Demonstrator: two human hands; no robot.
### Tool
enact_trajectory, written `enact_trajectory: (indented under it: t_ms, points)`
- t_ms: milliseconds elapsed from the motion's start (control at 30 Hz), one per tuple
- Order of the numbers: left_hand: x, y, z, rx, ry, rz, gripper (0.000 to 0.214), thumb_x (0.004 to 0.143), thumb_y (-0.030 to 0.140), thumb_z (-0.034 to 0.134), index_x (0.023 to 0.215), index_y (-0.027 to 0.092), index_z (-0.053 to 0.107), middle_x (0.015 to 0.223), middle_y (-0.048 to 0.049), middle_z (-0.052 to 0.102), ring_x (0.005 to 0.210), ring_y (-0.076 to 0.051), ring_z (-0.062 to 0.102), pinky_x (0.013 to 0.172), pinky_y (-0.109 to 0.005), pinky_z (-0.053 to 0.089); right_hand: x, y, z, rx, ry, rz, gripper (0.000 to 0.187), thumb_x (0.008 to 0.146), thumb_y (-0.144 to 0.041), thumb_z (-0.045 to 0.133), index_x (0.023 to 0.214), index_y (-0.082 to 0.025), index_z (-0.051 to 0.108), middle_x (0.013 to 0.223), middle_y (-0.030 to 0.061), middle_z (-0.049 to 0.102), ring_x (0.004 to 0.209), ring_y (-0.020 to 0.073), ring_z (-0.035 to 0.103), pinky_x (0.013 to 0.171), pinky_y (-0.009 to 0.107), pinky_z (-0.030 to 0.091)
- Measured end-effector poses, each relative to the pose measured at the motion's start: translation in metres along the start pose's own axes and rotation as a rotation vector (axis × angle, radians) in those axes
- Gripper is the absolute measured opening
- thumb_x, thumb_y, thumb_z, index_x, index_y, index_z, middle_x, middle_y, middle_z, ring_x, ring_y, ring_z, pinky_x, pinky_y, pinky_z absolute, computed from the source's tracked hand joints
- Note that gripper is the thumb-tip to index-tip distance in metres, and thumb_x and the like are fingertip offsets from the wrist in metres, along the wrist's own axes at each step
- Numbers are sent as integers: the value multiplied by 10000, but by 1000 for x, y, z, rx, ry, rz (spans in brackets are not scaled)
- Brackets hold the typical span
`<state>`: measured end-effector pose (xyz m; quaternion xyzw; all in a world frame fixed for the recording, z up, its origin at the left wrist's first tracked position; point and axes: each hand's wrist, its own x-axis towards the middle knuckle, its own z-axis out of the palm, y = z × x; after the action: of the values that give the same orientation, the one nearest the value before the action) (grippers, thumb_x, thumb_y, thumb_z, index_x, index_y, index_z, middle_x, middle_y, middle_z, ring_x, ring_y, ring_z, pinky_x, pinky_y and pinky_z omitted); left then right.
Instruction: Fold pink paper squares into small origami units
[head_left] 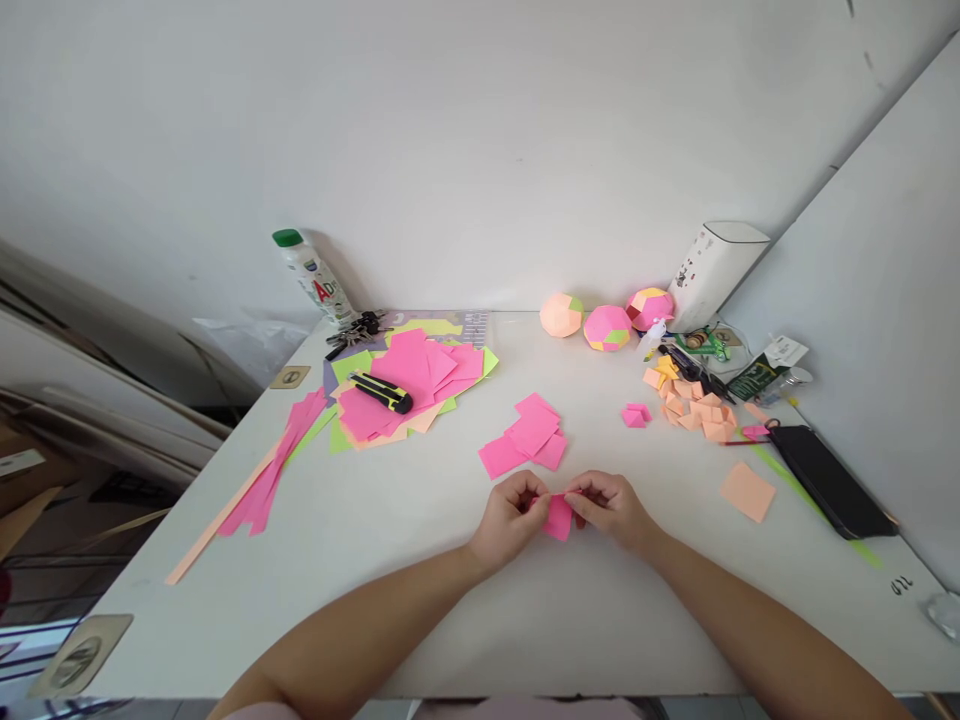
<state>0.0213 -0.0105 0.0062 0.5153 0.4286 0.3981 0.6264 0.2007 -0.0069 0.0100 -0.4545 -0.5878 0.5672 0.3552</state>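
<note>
Between my two hands, just above the white table point(420, 600), is a small pink piece of paper point(557, 519). My left hand point(514, 515) pinches its left edge with thumb and fingertips. On the opposite side, my right hand point(611, 508) grips the upper right part the same way. The fingers cover both side edges, so I cannot tell how far it is folded. Just beyond my hands lie several loose pink paper squares point(534, 428), overlapping. A small folded pink paper piece point(636, 415) sits farther right.
At left are a stacked paper pile point(450, 370), a utility knife point(381, 392), paper strips point(277, 465) and a bottle point(315, 278). Paper balls point(607, 328) stand at the wall. Folded orange pieces point(701, 410), an orange square point(748, 491) and a black pouch point(829, 482) lie right.
</note>
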Motion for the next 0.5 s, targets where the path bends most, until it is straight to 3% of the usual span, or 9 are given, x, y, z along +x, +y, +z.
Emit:
enact_trajectory:
  t_ms: [233,500]
  points:
    - [-1,4,1,100,-23,17,163,749,291,592,676,164,520,601,13,536,535,-99,458,516,-224,364,-1,1,0,-45,-39,-22,180,809,-331,609,739,-168,639,613,11,612,529,124,544,484,239,439]
    - [2,4,0,-58,19,-22,206,721,307,604,650,169,469,559,43,448,504,-76,401,490,-209,315,-1,2,-2,-11,7,-22,175,804,-304,584,693,-173,548,556,-18,555,495,111,518,480,231,422]
